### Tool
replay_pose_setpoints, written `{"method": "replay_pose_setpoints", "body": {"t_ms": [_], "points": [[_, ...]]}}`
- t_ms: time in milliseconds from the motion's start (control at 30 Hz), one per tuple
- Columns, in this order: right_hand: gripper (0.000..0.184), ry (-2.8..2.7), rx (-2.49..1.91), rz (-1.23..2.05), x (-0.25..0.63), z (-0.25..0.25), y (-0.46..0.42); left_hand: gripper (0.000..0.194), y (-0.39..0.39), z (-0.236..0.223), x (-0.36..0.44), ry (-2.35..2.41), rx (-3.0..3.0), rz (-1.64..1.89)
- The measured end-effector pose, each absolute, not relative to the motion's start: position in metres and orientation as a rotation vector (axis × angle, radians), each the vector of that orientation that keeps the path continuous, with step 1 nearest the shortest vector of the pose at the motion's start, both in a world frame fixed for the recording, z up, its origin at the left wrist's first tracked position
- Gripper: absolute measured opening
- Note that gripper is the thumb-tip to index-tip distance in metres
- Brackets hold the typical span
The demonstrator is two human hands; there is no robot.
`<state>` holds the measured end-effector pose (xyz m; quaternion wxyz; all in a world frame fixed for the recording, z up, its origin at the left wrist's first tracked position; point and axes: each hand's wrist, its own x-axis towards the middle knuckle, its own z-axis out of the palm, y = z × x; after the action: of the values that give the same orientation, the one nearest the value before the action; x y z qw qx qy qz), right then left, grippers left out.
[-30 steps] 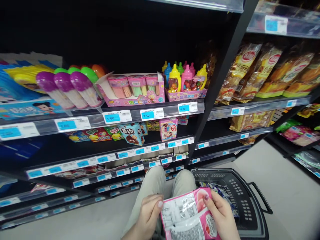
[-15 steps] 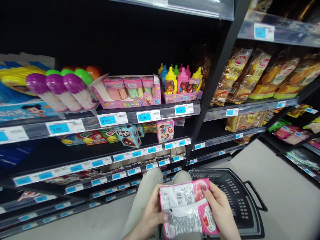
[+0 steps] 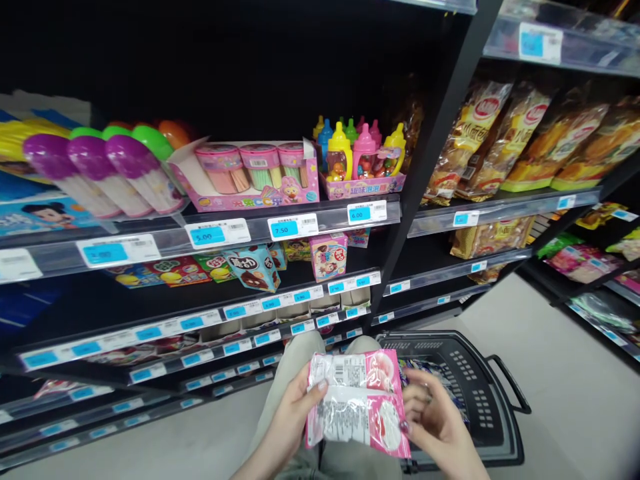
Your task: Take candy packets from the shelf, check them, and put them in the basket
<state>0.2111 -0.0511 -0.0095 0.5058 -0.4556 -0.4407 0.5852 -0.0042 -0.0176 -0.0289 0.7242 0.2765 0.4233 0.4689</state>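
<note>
A pink and white candy packet [image 3: 345,395], printed with fruit pictures and a barcode, lies over my lap with its text side up. My left hand [image 3: 295,407] grips its left edge, the thumb on top and the other fingers underneath. At the right edge is my right hand [image 3: 434,417], its fingers curled and its thumb tip against the lower right part of the packet. How firmly the right fingers hold it is partly hidden. My knees [image 3: 305,357] show beyond the packet.
A black shopping basket [image 3: 493,400] with packages inside stands on the floor at my right. Shelves ahead carry a pink candy box [image 3: 260,193], bottle-shaped candies [image 3: 365,157], purple-topped toys [image 3: 135,163] and bagged bread [image 3: 480,133]. A black upright [image 3: 435,133] divides the shelves.
The packet has moved slightly left and up. My left thumb has shifted higher on it. My right hand has moved from the upper right corner to the lower right edge, its grip loosened.
</note>
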Motion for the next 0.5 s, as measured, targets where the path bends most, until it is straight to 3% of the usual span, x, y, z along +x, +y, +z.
{"method": "replay_pose_setpoints", "body": {"t_ms": [100,233,500], "points": [[0.022,-1.116,-1.098,1.391,0.212,-0.011,-0.051,0.041,-0.017,-0.028,-0.004,0.942,0.611,1.036],[0.032,-1.083,-1.018,1.376,0.207,-0.018,-0.049,0.046,-0.017,-0.023,-0.003,0.918,0.606,1.071],[0.023,-0.756,-1.13,1.248,0.187,-0.01,-0.05,0.042,-0.017,-0.028,-0.004,0.911,0.625,1.075]]}}
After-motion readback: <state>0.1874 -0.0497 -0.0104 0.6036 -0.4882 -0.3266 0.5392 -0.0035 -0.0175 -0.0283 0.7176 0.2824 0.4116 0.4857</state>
